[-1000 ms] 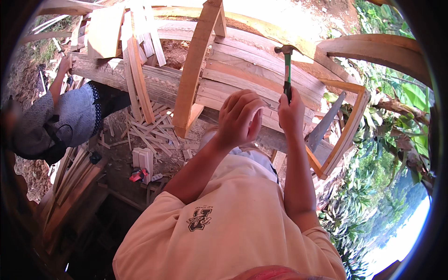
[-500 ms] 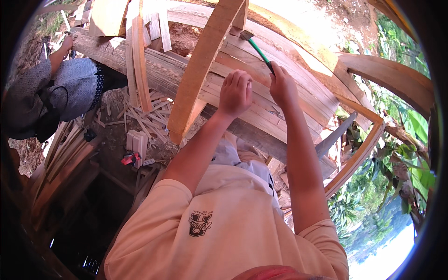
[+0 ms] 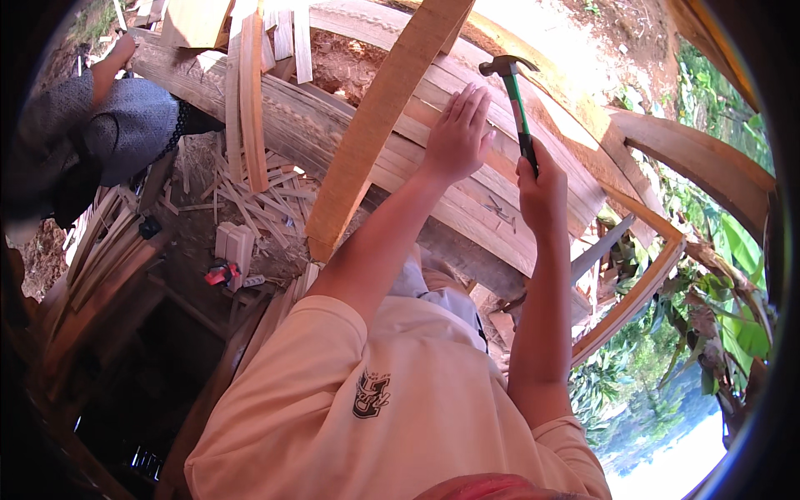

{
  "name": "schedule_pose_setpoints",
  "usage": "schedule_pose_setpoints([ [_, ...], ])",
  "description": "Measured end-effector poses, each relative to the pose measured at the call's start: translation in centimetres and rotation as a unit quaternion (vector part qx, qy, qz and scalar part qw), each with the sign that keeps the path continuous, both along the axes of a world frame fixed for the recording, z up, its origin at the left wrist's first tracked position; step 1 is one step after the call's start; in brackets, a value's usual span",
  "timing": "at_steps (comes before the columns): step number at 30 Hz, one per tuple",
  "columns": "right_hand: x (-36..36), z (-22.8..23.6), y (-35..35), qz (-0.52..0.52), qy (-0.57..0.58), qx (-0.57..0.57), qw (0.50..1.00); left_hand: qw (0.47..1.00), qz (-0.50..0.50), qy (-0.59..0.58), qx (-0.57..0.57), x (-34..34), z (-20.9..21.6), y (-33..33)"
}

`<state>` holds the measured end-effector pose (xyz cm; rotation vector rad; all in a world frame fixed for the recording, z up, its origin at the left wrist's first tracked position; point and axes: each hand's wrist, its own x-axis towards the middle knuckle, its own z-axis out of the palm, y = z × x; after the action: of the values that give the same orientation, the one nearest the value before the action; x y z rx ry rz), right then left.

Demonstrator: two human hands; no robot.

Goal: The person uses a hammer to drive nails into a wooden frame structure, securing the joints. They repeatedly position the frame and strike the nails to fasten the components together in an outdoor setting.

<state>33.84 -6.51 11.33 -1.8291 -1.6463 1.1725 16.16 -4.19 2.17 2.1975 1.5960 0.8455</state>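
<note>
My right hand (image 3: 543, 187) is closed around the black grip of a claw hammer (image 3: 515, 104) with a green shaft. The dark hammer head points away from me, above the pale wooden planks (image 3: 433, 187). Left of the hammer, my left hand (image 3: 460, 133) has its fingers stretched out over the planks. Whether its palm touches the wood I cannot tell. Several loose nails (image 3: 500, 208) lie on the planks near my right wrist. A thick wooden beam (image 3: 379, 112) slants across the planks beside my left hand.
At the left, another person (image 3: 137, 129) in grey clothing rests a hand near a long timber. Thin wood offcuts (image 3: 254, 196) litter the ground, near a red and black object (image 3: 222, 272). A wooden frame (image 3: 637, 296) stands at the right, with green plants (image 3: 742, 325) beyond.
The hammer has come up off the planks, and its head has turned and shifted right. My left hand has gone from curled fingers to stretched ones and moved slightly right.
</note>
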Motion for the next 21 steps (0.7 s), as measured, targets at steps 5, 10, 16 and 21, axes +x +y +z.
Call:
schedule_pose_setpoints([
  [5,-3.2,3.7,-0.3,-0.014,0.062,-0.084,0.994,0.971,0.005,0.204,-0.127,1.0,-1.8,2.4],
  [10,-6.9,2.8,0.2,0.012,0.031,-0.011,0.999,0.979,0.006,0.174,-0.103,1.0,-2.3,2.2],
  [16,-7.6,0.5,-0.2,0.058,-0.028,0.035,0.997,0.967,0.012,0.232,-0.107,1.3,-3.3,2.1],
  [21,-6.9,0.3,0.8,0.129,-0.072,0.069,0.987,0.991,0.029,0.061,-0.117,2.3,-6.8,1.4],
])
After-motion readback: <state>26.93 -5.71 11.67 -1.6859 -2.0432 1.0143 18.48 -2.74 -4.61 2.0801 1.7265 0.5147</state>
